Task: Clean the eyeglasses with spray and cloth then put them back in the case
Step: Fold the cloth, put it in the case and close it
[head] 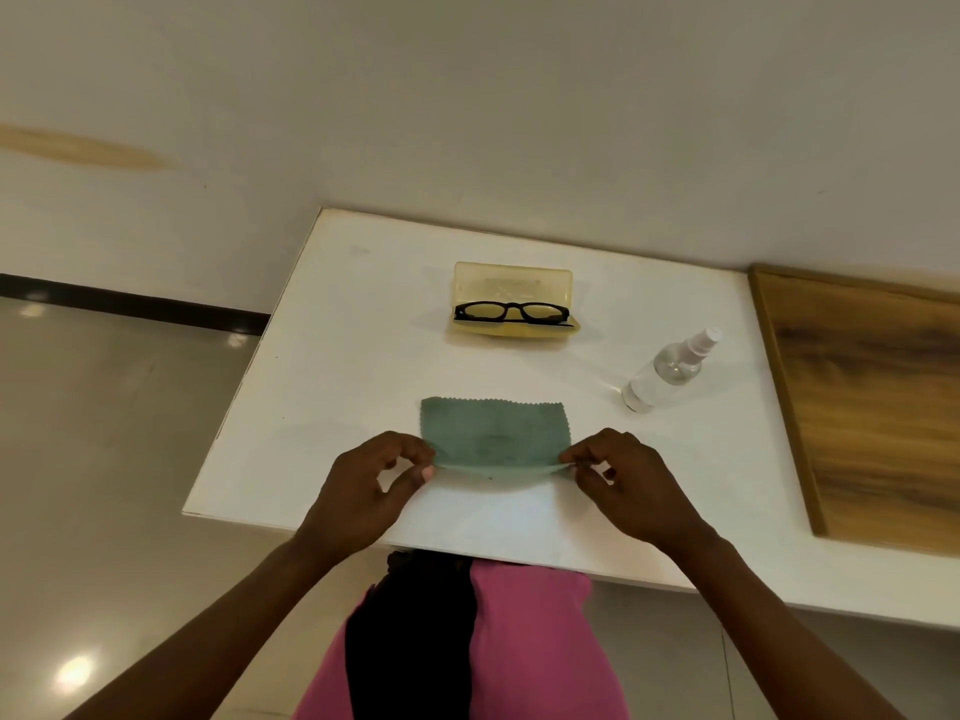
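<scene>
Both hands at the near edge of the white counter, each pinching a near corner of the green microfiber cloth. Left hand: thumb & forefinger clamped on the cloth's near-left corner, other fingers curled loosely. Right hand: thumb & forefinger clamped on the near-right corner, same loose curl on the rest. Cloth's near edge is lifted a bit off the counter btw the two hands; far edge w/ zigzag cut lies flat on the surface.

Black-framed eyeglasses sit in the open translucent yellow case, further back on the counter, roughly in line w/ the cloth & well apart from it. Case lid stands up behind the glasses; one temple seems to stick out over the case's right front edge.

Clear spray bottle w/ white nozzle stands to the right of the cloth, near but not touching; looks tilted in the wide-angle view. Liquid level hard to tell.

Wood-grain panel lies on the counter's right side. Below the counter edge: pink & black clothing on the person's lap, glossy tiled floor to the left.
</scene>
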